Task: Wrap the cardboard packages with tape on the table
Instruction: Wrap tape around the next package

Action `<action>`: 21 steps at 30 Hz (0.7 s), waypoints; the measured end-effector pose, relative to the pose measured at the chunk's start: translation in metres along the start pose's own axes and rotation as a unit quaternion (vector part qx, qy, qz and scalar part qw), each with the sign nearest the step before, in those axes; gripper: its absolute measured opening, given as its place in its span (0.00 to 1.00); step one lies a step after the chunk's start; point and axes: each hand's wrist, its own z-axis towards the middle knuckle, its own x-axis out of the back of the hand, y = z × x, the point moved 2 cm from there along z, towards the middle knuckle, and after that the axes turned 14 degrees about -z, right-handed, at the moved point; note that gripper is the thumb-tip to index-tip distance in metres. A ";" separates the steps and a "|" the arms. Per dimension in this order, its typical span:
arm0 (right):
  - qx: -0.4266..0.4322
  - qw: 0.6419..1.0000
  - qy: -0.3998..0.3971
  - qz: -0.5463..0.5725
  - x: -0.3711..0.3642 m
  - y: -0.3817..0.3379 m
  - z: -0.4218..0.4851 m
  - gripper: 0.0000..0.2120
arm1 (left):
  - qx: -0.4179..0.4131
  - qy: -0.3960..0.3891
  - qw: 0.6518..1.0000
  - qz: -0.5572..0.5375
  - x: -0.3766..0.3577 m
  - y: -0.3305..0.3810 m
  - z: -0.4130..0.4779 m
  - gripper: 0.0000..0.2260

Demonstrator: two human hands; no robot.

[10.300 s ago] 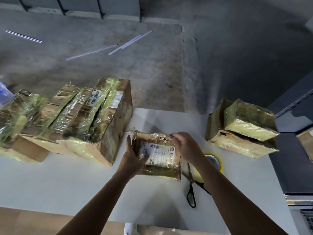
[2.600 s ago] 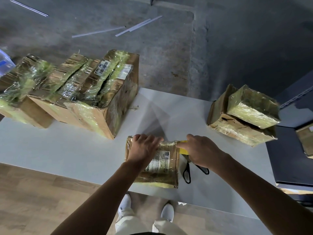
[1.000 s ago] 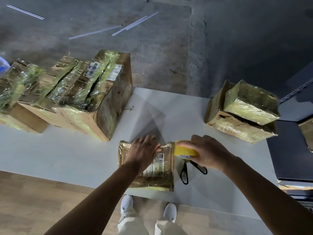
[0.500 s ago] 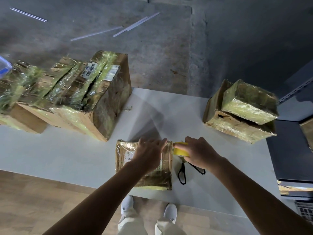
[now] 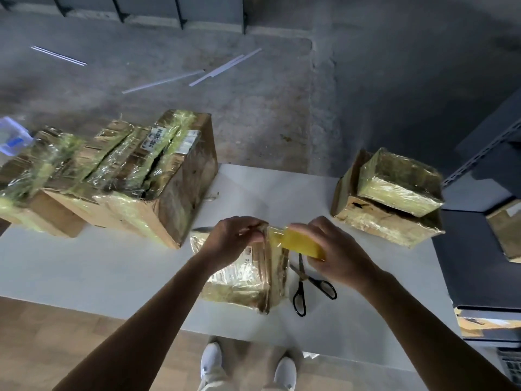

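Closest, at the middle of the white table's [image 5: 84, 272] near edge, lies a small, flat cardboard package [image 5: 242, 277], already glossy with clear tape, with a printed label showing through. The left hand [image 5: 229, 239] curls over its far edge, fingers pinching package and tape strip together. The right hand [image 5: 338, 252] grips a yellow roll of tape [image 5: 303, 244] just off the package's far right corner, with a short span of tape stretched between the 2 hands. Black-handled scissors [image 5: 303, 286] lie just beside the package's right side. To do this pass well, I judge the left hand should hold the strip pinned while the right draws the roll out taut and level, then down round the right side, so the band lands flat and uncreased; the scissors are in reach for the cut. Farther back, 1 row of large taped cardboard boxes [image 5: 127, 179] stands along the far left edge, and 2 stacked taped packages [image 5: 389, 201] sit at the far right corner. Beyond lies a grey concrete floor [image 5: 253, 122] strewn with thin white strips [image 5: 203, 76].
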 end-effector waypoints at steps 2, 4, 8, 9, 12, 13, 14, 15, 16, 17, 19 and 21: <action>0.016 0.999 0.036 0.008 0.016 -0.001 0.004 0.38 | -0.003 0.006 0.994 -0.113 0.014 0.004 -0.003 0.13; 0.033 0.998 0.056 -0.008 0.026 -0.005 0.010 0.38 | 0.003 0.008 0.978 -0.207 0.021 0.004 -0.003 0.14; 0.087 0.992 0.051 -0.076 0.038 -0.019 0.023 0.40 | -0.006 -0.005 0.969 -0.246 0.035 -0.011 -0.008 0.15; 0.102 0.988 0.046 -0.103 0.042 -0.026 0.026 0.40 | 0.001 -0.006 0.967 -0.253 0.036 -0.015 -0.009 0.13; 0.118 0.979 0.039 -0.164 0.055 -0.043 0.037 0.37 | 0.021 -0.007 0.965 -0.260 0.042 -0.025 -0.010 0.10; 0.115 0.976 0.029 -0.181 0.060 -0.047 0.041 0.36 | 0.024 -0.012 0.965 -0.261 0.046 -0.027 -0.011 0.08; 0.110 0.973 0.020 -0.200 0.064 -0.048 0.042 0.35 | 0.022 -0.015 0.964 -0.264 0.050 -0.030 -0.011 0.08; 0.109 0.969 0.009 -0.220 0.067 -0.047 0.043 0.34 | 0.021 -0.012 0.962 -0.273 0.054 -0.034 -0.012 0.14; 0.111 0.965 -0.004 -0.237 0.069 -0.045 0.043 0.34 | 0.026 -0.012 0.960 -0.278 0.058 -0.040 -0.013 0.19; 0.115 0.960 -0.017 -0.253 0.068 -0.043 0.042 0.34 | 0.032 -0.021 0.960 -0.276 0.060 -0.042 -0.014 0.19; 0.125 0.953 -0.049 -0.270 0.060 -0.043 0.044 0.33 | 0.041 -0.042 0.967 -0.246 0.058 -0.043 -0.013 0.12; 0.122 0.952 -0.077 -0.270 0.049 -0.046 0.046 0.32 | 0.053 -0.047 0.974 -0.216 0.059 -0.042 -0.012 0.11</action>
